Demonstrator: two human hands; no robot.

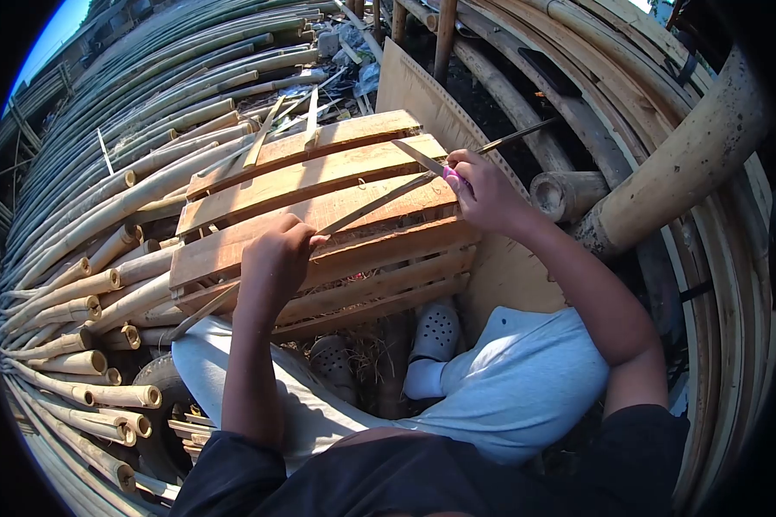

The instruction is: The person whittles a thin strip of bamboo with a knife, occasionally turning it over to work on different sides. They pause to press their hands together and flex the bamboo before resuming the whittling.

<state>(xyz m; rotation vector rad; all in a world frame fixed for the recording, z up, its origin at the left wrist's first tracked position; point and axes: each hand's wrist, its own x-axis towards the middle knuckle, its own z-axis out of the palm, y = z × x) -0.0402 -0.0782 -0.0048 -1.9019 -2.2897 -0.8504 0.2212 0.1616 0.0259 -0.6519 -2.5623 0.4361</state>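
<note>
A long, thin bamboo strip point(372, 207) slants over a slatted wooden crate point(295, 175), from beside my left knee up to the far right. My left hand point(278, 252) is closed on it near the crate's close edge, thumb and fingers pinched together. In my right hand point(485, 191) is a knife point(417, 157) with a pink-purple handle, its blade pointing up and left. The strip passes right at this hand's fingers and crosses the knife near the handle. Part of the handle is hidden in my fist.
Many bamboo poles point(78, 362) lie stacked on the left. A thick bamboo pole point(677, 159) and long split lengths point(716, 345) fill the right side. Loose slivers point(263, 133) rest on the crate's far slats. A brown board point(509, 267) leans behind the crate.
</note>
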